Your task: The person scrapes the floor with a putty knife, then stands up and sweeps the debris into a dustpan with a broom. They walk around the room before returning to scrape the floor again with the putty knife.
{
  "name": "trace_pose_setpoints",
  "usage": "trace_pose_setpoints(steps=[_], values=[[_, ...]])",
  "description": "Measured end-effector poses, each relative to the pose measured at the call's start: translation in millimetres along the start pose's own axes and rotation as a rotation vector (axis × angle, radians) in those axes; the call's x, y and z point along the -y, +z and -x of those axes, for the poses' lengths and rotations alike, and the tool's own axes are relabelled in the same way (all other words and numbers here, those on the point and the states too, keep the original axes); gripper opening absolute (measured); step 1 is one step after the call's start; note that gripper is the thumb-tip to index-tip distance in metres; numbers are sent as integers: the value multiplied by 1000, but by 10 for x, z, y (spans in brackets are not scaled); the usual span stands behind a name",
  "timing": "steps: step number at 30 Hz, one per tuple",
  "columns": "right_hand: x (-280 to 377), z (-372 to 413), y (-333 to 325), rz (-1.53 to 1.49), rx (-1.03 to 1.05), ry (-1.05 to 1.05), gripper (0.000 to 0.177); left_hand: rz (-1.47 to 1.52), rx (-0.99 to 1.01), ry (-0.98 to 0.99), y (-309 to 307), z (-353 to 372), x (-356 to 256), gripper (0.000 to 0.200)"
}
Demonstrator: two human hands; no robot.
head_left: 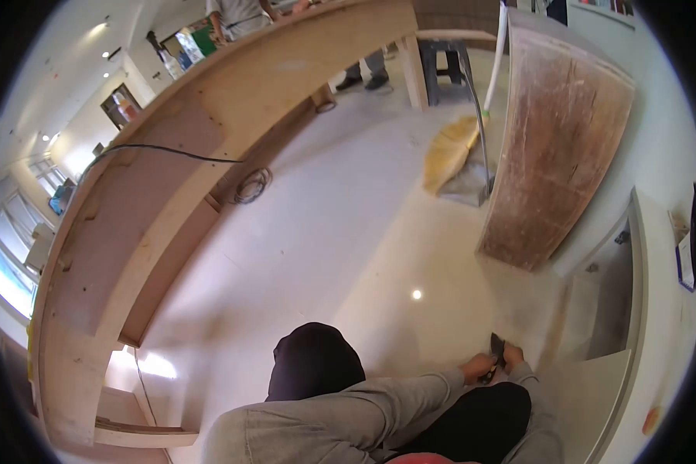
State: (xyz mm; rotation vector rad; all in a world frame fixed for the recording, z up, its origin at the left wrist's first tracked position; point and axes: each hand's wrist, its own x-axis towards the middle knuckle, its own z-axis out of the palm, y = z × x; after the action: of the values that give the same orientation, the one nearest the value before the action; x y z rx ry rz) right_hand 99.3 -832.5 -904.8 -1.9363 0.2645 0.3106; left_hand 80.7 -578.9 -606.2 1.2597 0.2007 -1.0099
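Observation:
At the lower right, my left hand point(478, 368) and my right hand point(512, 355) are close together in front of my dark-clad knee. Between them is a small dark tool point(498, 348), its black tip pointing up. The fingers of my left hand are closed round its lower part. My right hand touches or lies right beside the tool; its fingers are partly hidden, and its exact grip is too small to make out. Grey sleeves cover both forearms.
A curved wooden counter point(155, 185) runs along the left and top, with a coiled cable point(253, 185) beside it. A broom point(450, 151), a dustpan point(464, 185), a dark stool point(445, 69) and a leaning brown panel point(557, 139) stand ahead. Another person point(240, 15) is behind the counter. An open cabinet point(611, 294) is right.

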Motion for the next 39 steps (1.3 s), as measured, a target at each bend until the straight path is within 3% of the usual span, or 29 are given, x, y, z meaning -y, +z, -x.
trace_pose_setpoints(steps=[2,3,4,6,7,10,12,14,18,20,22,25,28,30,35,37,39], values=[[1373,500,205,-187,-311,393,59,-91,-92,4,-28,47,35,32],[2334,837,316,-312,-502,553,63,-28,-6,-56,-36,242,-120,31],[2700,1042,351,-314,-506,544,63,-32,-4,-47,-8,292,-131,31],[3137,1255,348,223,-409,413,73,84,19,1,31,261,-86,28],[3065,1245,260,287,-234,379,71,82,23,13,49,197,-13,28],[2694,1110,124,312,-77,368,65,124,31,33,33,-239,447,25],[2606,1081,105,279,-81,361,60,-177,79,236,101,-251,516,24],[2612,1039,102,611,-82,320,60,-300,99,302,141,-238,582,23],[2799,1085,74,598,-31,317,60,-614,144,492,121,-100,475,24],[2991,1161,82,837,53,303,56,-624,168,485,118,1,273,29],[3106,1263,79,811,26,276,54,-634,191,474,137,65,232,33],[3209,1319,101,772,16,222,49,-394,139,330,180,89,254,40],[2953,1206,156,820,-23,94,43,-432,-32,240,251,40,376,43],[2907,1169,164,868,-81,-5,40,-319,-73,495,259,-41,469,44],[3015,1106,162,858,-111,103,30,-277,-292,671,419,32,542,37],[2857,1012,174,918,-213,10,30,-266,-349,721,362,-142,485,35],[2805,1070,221,959,-285,-51,30,-644,102,969,150,-374,712,27]])
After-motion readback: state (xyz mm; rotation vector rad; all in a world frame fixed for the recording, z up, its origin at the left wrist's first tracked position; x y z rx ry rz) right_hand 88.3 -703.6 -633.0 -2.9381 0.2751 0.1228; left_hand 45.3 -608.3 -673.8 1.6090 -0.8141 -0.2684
